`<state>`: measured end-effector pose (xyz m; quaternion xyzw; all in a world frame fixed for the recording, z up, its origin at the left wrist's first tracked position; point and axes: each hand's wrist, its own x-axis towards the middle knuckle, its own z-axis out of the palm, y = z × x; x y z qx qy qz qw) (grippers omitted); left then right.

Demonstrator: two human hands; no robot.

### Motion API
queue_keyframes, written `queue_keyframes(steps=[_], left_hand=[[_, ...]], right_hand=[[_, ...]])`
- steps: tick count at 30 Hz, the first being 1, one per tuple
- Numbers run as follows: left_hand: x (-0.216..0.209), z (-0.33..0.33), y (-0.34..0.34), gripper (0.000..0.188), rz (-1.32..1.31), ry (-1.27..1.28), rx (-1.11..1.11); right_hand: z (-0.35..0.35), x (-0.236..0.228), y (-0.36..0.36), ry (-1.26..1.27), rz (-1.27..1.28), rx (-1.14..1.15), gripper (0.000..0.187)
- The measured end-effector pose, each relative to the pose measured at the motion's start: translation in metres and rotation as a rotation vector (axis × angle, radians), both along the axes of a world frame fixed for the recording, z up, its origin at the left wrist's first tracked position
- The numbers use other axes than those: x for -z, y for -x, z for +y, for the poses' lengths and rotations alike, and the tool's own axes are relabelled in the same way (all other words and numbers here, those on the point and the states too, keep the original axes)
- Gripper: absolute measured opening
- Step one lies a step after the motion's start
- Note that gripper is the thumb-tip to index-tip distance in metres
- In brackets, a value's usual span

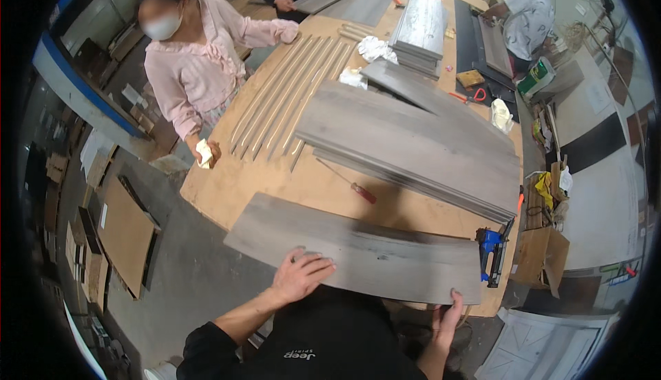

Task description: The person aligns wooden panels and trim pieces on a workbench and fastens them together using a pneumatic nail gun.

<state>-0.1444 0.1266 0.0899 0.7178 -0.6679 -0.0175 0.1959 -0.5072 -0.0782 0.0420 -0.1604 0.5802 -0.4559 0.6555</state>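
A long grey wood-look board (406, 252) lies across the near edge of the worktable (213, 187), with dark scuffs near its middle. My left hand (301, 278) rests on its near side, fingers laid over the top face. At the board's right end my right hand (447, 317) grips the near edge, fingers partly hidden underneath. A blue nail gun (491, 252) stands just beyond that end. Behind the board is a red-handled screwdriver (363, 193), and past it a stack of larger grey boards (413, 139).
Thin strips with pale glue-like lines (296, 91) lie at the far left, beside a person in pink (186, 70) holding a white cloth. Two more people work at the far end. Red-handled pliers (475, 96) lie at the right. A cardboard box (544, 256) stands beside the table.
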Motion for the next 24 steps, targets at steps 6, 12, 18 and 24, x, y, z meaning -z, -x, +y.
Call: queue_keyframes(steps=[6,12,18,24], left_hand=[[0.025,0.001,-0.032,0.06,0.048,-0.36,0.131],[0.056,0.021,-0.076,0.068,0.101,-0.285,-0.425],[0.077,0.04,-0.148,0.061,0.211,-0.195,-1.096],[0.078,0.029,-0.158,0.049,0.205,-0.24,-0.922]], right_hand=[[0.025,0.002,0.03,-0.302,0.041,-0.574,0.027],[-0.017,-0.002,0.045,0.232,0.579,-0.699,0.028],[-0.043,0.035,0.012,0.522,1.537,-0.652,0.062],[-0.047,0.055,0.031,0.425,1.414,-0.538,0.06]])
